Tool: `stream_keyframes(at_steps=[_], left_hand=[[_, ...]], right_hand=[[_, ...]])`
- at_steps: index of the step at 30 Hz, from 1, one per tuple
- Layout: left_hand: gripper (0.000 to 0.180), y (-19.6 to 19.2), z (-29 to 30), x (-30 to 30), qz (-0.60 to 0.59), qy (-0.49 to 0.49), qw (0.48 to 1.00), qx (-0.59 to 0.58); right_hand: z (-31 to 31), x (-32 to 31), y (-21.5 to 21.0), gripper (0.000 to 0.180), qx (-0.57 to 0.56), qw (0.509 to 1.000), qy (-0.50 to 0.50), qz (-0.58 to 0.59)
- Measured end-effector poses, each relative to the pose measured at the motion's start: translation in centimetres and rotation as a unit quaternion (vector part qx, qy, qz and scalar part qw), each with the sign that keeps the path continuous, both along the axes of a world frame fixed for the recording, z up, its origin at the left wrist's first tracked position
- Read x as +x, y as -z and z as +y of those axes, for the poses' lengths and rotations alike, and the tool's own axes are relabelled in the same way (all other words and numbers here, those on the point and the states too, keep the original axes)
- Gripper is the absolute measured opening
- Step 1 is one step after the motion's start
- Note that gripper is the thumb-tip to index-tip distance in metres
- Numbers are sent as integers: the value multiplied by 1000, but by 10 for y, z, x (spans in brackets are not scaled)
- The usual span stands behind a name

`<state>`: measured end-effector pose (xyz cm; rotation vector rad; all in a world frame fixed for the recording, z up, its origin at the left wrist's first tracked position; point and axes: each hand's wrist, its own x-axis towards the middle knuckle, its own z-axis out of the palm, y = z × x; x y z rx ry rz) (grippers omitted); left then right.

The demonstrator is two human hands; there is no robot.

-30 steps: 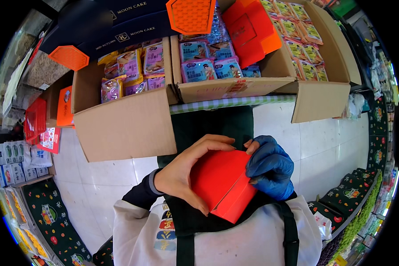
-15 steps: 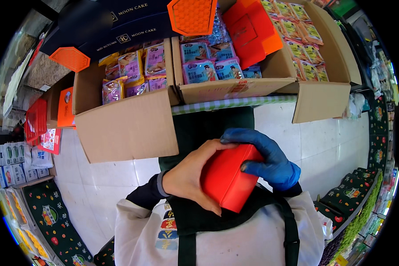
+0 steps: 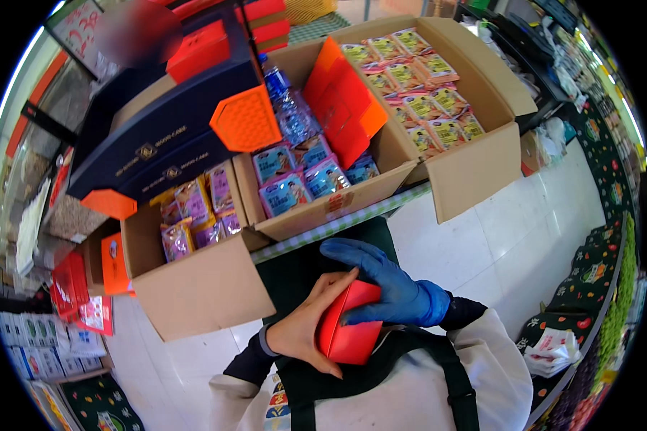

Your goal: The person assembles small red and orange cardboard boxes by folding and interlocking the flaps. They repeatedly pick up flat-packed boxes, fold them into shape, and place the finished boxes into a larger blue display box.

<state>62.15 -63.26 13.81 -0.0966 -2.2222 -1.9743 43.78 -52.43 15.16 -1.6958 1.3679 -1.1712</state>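
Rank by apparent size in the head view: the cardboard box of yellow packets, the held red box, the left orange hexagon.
1. Cardboard box of yellow packets
2. Red box, partly covered
3. Left orange hexagon

We are holding our forearms (image 3: pixel 251 361) bent inward; our bare left hand (image 3: pixel 303 327) is curving, thumb below fingers; our blue-gloved right hand (image 3: pixel 395 291) is facing it, fingers stretching leftward, thumb apart.

Observed three open cardboard cartons (image 3: pixel 474 172) in a row, containing wrapped packets (image 3: pixel 286 192). Noted green-and-white checked cloth (image 3: pixel 345 225) beneath, navy box (image 3: pixel 194 136) behind leftmost carton (image 3: pixel 201 296), red basket (image 3: pixel 70 282) at far left, tiled floor (image 3: pixel 492 233).
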Motion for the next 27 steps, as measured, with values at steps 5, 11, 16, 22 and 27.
stream_keyframes(at_steps=[5, 11, 16, 22, 27], left_hand=[[123, 15, -4, -4, -18, -106, 990, 95], [106, -12, 16, -55, 132, -269, 883, 362], [115, -31, -1, -52, 19, -232, 913, 335], [125, -45, -10, -49, -10, -234, 919, 318], [101, -48, -12, -72, 35, -271, 912, 306]], right_hand=[[17, -22, -7, 104, -102, 994, -7, -28], [11, -23, -1, 107, -58, 998, 21, -26], [0, -78, -31, 99, 41, 981, -70, -174], [-21, -100, -91, 103, -41, 952, -107, 284], [-41, -88, -92, 107, -130, 891, -122, 418]])
